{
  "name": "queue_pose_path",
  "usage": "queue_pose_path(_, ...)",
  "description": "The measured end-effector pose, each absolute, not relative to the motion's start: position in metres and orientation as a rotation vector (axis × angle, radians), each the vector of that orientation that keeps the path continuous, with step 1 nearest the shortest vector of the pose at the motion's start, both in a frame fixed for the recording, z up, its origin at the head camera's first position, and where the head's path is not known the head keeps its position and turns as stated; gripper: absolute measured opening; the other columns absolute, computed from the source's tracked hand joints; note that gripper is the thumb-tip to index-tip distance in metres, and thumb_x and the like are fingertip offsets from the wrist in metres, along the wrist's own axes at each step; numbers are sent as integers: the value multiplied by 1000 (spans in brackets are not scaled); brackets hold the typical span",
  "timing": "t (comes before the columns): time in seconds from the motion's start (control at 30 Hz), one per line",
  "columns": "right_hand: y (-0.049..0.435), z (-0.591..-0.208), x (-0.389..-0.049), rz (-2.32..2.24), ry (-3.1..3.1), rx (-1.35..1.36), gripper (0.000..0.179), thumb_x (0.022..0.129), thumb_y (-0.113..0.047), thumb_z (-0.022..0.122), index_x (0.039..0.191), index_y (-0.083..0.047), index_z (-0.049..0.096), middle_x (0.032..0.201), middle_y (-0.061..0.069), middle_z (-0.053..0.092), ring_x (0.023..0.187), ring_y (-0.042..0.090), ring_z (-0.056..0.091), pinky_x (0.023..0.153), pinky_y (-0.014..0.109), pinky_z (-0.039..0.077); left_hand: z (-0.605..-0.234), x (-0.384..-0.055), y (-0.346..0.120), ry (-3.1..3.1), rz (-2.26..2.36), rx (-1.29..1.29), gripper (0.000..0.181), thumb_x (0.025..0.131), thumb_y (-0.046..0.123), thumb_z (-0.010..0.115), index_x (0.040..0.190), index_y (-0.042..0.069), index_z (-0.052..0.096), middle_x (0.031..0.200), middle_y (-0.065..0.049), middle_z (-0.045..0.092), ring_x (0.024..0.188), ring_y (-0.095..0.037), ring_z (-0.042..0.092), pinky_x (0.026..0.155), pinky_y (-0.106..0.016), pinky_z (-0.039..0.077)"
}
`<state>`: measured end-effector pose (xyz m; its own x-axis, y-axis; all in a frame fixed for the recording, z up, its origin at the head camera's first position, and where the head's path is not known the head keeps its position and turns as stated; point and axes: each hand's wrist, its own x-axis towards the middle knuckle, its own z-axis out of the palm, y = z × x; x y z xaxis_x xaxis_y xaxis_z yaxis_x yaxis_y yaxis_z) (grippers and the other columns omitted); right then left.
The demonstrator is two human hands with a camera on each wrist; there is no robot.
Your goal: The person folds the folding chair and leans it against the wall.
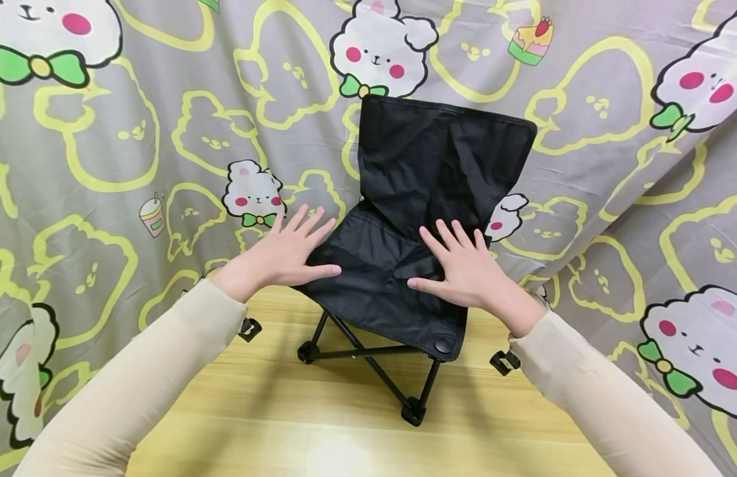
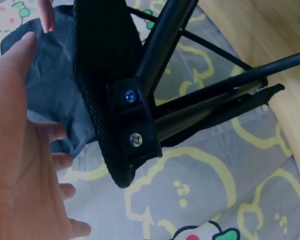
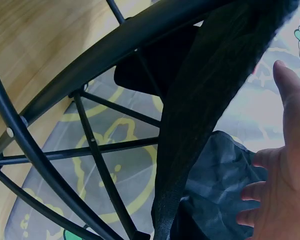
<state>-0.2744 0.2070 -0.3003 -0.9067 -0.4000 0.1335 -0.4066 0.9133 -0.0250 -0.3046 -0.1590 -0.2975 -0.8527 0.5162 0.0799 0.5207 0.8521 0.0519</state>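
Note:
A black folding chair [image 1: 380, 265] stands unfolded on the floor, its fabric backrest [image 1: 440, 159] upright and its tube legs crossed below the seat. Over the left side of the seat, my left hand [image 1: 291, 252] is spread with fingers straight, holding nothing. My right hand [image 1: 463, 268] spreads the same way over the seat's right side, its fingertips near the foot of the backrest. In the left wrist view, a bracket with two screws [image 2: 133, 117] joins the seat edge to the legs. Dark crossed tubes [image 3: 92, 140] show under the seat in the right wrist view. Both palms look apart from the fabric.
A grey curtain [image 1: 213, 142] with yellow outlines and white cartoon animals hangs behind and on both sides of the chair. Beneath lies a light wood-look floor [image 1: 273, 411]. A small black clip [image 1: 505, 362] juts out by the right sleeve, and another [image 1: 249, 329] by the left.

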Motion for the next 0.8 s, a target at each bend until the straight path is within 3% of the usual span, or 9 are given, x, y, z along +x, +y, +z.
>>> queue_pose_path(0.43, 212, -300, -267, 213, -2911, 674, 106, 97, -70, 68, 176, -21, 19, 181, 20, 18, 168, 47, 13, 132, 73, 9, -294, -301, -168, -2903, -234, -924, 102, 99, 74, 61, 176, 23, 18, 184, -8, 10, 171, -37, 0, 135, -68, 4)
queue_pose_path(0.8, 217, -302, -265, 331, -2828, 721, 103, 95, -61, 76, 174, -16, 28, 179, 22, 26, 166, 45, 23, 134, 67, 16, -296, -302, -174, -2849, -335, -1007, 100, 99, 69, 67, 175, 22, 23, 184, -8, 13, 171, -35, 4, 135, -67, 12)
